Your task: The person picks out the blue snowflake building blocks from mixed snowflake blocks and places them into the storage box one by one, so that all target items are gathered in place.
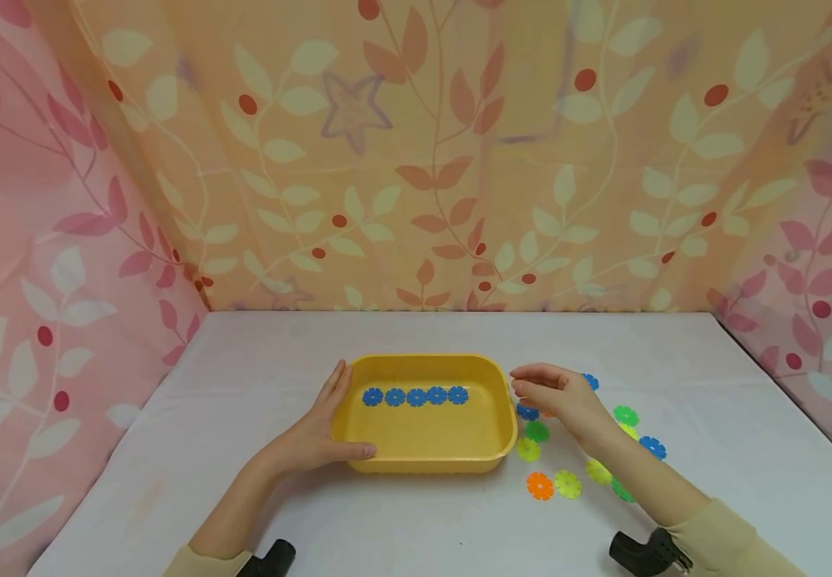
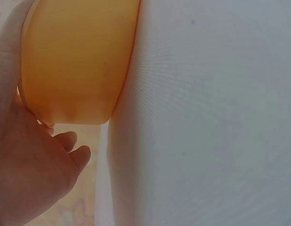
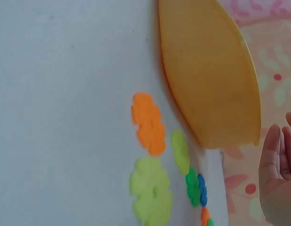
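Note:
A yellow plastic basin [image 1: 423, 449] sits on the white table, with a row of several blue flower-shaped discs [image 1: 417, 397] inside it. My left hand [image 1: 315, 433] grips the basin at its left end, thumb over the front rim and fingers along the outer side. In the left wrist view that hand [image 2: 37, 160] is against the basin's wall [image 2: 84, 61]. Just beyond the right rim, my right hand [image 1: 560, 397] hovers with loosely bent fingers and nothing visible in it. The right wrist view shows this hand [image 3: 279, 183] apart from the basin [image 3: 211, 75].
Right of the basin lie scattered flower discs: an orange disc [image 1: 540, 486], yellow-green discs [image 1: 568, 484], green discs [image 1: 626, 415] and blue discs [image 1: 652, 447]. My right forearm covers part of them. Patterned curtains [image 1: 430, 160] stand behind the table and at both sides.

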`<state>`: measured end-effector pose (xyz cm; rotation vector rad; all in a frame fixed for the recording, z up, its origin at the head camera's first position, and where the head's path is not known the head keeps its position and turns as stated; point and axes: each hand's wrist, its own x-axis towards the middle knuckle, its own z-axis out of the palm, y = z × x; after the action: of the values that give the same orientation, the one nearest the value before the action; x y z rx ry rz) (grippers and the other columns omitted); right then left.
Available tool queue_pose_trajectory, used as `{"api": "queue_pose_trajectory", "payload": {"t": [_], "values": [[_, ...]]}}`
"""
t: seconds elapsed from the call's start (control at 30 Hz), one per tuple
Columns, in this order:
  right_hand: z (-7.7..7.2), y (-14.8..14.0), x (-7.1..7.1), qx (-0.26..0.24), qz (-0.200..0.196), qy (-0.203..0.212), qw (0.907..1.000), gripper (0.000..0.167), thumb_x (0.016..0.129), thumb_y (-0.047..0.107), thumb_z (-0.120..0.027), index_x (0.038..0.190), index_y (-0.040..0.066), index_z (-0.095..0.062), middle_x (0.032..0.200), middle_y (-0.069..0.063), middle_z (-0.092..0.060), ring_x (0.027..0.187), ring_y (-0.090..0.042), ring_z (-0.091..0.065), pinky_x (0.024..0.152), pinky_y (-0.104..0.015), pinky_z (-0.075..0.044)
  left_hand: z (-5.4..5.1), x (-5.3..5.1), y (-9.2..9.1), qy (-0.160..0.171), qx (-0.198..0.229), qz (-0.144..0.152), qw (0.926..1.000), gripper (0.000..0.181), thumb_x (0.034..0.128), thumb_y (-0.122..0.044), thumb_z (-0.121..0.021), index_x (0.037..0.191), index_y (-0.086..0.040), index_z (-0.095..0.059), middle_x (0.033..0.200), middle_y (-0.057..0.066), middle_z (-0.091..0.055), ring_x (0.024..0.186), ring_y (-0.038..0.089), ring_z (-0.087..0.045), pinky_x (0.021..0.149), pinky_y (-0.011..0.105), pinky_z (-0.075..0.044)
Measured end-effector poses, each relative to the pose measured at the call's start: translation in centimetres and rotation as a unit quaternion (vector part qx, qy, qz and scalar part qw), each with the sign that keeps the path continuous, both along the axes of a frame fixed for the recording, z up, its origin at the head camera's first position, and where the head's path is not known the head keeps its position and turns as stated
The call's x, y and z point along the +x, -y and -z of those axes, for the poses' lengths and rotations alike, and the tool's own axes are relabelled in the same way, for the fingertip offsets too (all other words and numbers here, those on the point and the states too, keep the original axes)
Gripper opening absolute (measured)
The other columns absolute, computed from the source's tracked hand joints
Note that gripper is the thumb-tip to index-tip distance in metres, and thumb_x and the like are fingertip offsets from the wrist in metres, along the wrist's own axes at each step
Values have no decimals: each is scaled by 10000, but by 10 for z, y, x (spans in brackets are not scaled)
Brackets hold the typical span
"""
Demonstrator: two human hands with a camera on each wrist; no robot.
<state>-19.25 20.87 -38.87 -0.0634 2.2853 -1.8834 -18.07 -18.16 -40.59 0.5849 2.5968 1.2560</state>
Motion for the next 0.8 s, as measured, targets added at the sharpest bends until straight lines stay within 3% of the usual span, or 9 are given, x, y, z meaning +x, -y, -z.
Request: {"api": "queue_pose_trajectory", "payload": {"t": [0.17,0.33,0.5,0.63,0.8], "values": [[7,-20,1,-463,340,517,9970,553,875,319,-742,1300,4,-579,1241,-134,-627,1073,-247,-628,922,-322,-506,0,0,0,9,25,-1,10000,1242,731,-474,-821,1573,-136,28,1609,-67,168,1479,293,73,1128,606,-107],[17,-35,1,-631,238,673,9955,514,899,234,-722,1290,-61,-565,1242,-144,-628,1029,-187,-662,899,-297,-511,2,-1,1,-11,16,-5,10000,1236,735,-478,-817,1574,-146,28,1611,-68,165,1479,299,68,1126,611,-111],[27,-41,2,467,3,433,9980,463,896,275,-722,1251,-8,-630,1194,-112,-673,1050,-176,-652,863,-266,-526,2,0,1,-40,56,11,10000,1234,736,-477,-817,1574,-147,26,1610,-73,164,1478,300,70,1124,614,-109],[31,-42,4,1319,-117,31,9912,403,901,294,-712,1226,60,-670,1179,-89,-685,1112,-238,-618,863,-268,-528,3,0,1,-46,64,15,10000,1229,738,-480,-815,1575,-150,23,1609,-81,163,1478,302,71,1122,616,-109],[31,-42,3,1820,-69,-207,9830,395,918,293,-690,1241,67,-664,1186,-98,-682,1137,-291,-602,866,-318,-536,3,-1,1,10,28,-19,10000,1229,738,-485,-813,1575,-157,25,1608,-87,168,1479,297,75,1123,613,-106]]}}
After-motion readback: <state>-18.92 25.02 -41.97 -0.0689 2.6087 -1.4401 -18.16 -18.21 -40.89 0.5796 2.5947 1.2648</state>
